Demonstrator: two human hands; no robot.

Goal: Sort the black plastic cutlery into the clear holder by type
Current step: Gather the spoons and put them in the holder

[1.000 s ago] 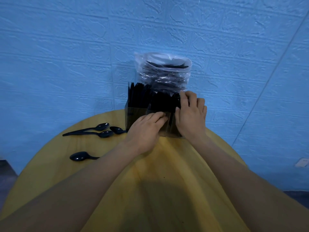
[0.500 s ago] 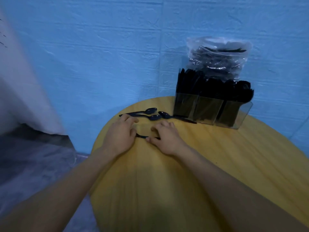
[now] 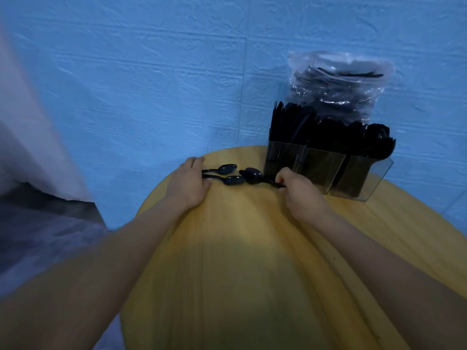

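Round yellow table (image 3: 227,261) vs blue wall (image 3: 151,72). Clear holder (image 3: 328,173) sits at far right of table, w/ three compartments side by side, all packed w/ black cutlery (image 3: 328,127) standing upright; types per compartment too dark to sort out, though rounded spoon-like tops show at the right end. Behind holder, touching or just beside it, a clear plastic bag (image 3: 338,82) w/ more black cutlery inside. Four loose spoons lie near the far table edge, just left of holder. Left hand (image 3: 189,184) lies palm down over the handle ends of two spoons: far spoon (image 3: 227,168) and near spoon (image 3: 233,180), bowls pointing right, roughly parallel and close together. Its fingers are curved over the handles; whether it actually grips them or just rests on them — can't tell. Right hand (image 3: 300,193) is curled w/ fingertips pinching the handle ends of two other spoons (image 3: 254,175), whose bowls point left and overlap each other, just beside the near spoon's bowl. Right hand's knuckles are just in front of holder's left compartment; touching it or not, can't tell. Both forearms reach in from the bottom corners. Pale curtain-like sheet (image 3: 30,122) at left edge, dark floor (image 3: 38,223) below it.
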